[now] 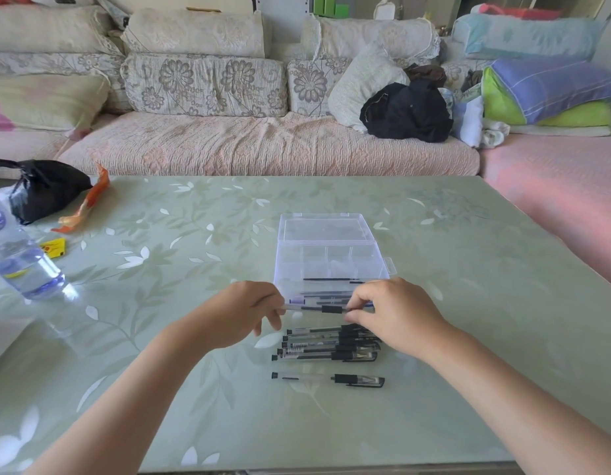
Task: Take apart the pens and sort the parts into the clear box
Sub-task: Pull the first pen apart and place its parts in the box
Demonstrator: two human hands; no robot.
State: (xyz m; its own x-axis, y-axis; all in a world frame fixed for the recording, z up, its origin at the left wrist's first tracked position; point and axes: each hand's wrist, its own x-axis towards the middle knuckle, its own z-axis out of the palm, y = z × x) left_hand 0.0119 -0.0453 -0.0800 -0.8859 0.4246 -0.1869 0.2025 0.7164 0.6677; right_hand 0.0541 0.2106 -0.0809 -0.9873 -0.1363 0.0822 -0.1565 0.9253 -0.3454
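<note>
A clear pen with a black grip point(317, 308) is held level between both hands, just above the near edge of the clear box point(331, 255). My left hand point(249, 310) pinches its left end and my right hand point(389, 313) pinches its right end. The box lies open with its lid folded back; a thin black refill and other pen parts lie in its near compartments. Below the hands, a pile of several capped pens point(328, 344) lies on the table. One more pen point(328, 378) lies alone, nearer to me.
The green floral table point(468, 303) carries a water bottle point(19, 262), a black bag point(43, 190), an orange wrapper point(88, 204) and a yellow packet point(55, 247) at the left. A sofa with cushions runs behind the table.
</note>
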